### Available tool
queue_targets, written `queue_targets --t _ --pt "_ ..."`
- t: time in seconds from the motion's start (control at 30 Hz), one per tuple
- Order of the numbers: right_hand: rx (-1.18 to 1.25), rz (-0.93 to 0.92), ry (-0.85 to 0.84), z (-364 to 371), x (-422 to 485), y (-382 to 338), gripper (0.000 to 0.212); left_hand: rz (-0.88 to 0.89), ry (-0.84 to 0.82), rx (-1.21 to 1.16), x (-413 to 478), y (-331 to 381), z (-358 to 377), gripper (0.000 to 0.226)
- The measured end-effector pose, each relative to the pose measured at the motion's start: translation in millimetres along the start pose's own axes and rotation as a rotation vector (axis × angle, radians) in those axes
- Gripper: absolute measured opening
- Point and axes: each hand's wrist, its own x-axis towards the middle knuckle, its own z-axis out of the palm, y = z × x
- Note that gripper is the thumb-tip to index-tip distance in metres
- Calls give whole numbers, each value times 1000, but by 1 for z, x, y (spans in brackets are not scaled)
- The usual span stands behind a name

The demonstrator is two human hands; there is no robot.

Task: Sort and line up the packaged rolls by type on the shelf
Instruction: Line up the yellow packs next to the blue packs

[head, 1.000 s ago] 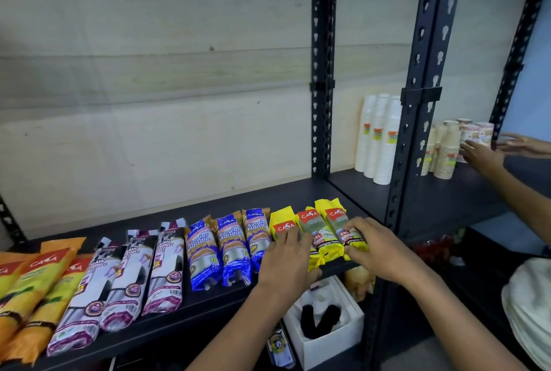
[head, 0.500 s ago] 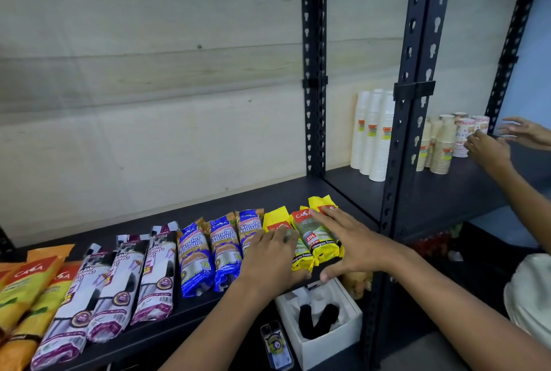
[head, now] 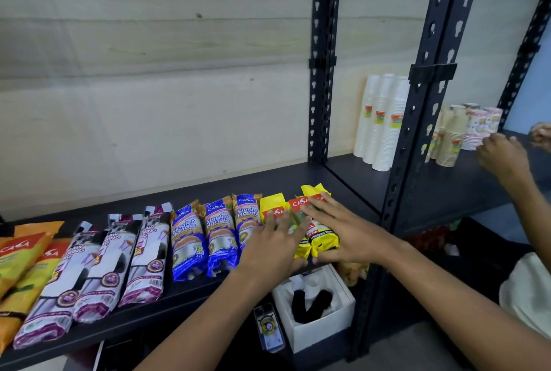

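Note:
On the black shelf (head: 268, 182) packaged rolls lie side by side in a row. From the left come orange packs (head: 21, 263), three white-and-purple packs (head: 110, 263), three blue packs (head: 217, 233) and three yellow packs (head: 320, 239) at the right end. My left hand (head: 269, 247) lies flat with straight fingers over the rightmost blue pack and the leftmost yellow pack. My right hand (head: 343, 230) rests flat with spread fingers on the right two yellow packs. Neither hand grips a pack.
A black upright post (head: 417, 144) stands just right of the yellow packs. Beyond it are stacked white cups (head: 381, 120) and brown cups (head: 450, 138), where another person's hand (head: 501, 156) works. Below the shelf sit a white box (head: 322, 329) and a phone (head: 269, 329).
The view has drifted slightly left. My right hand has straightened and now lies flat over the right yellow packs, and the yellow packs sit closer together against the blue ones.

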Motion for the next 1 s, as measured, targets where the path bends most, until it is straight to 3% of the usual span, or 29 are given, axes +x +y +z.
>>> queue_targets --t 0.5,1.0 --pt "26 -19 58 7 7 8 116 -27 -11 -135 8 -3 2 82" --pt "31 -12 -35 2 14 3 111 -18 -9 -127 6 -4 0 82"
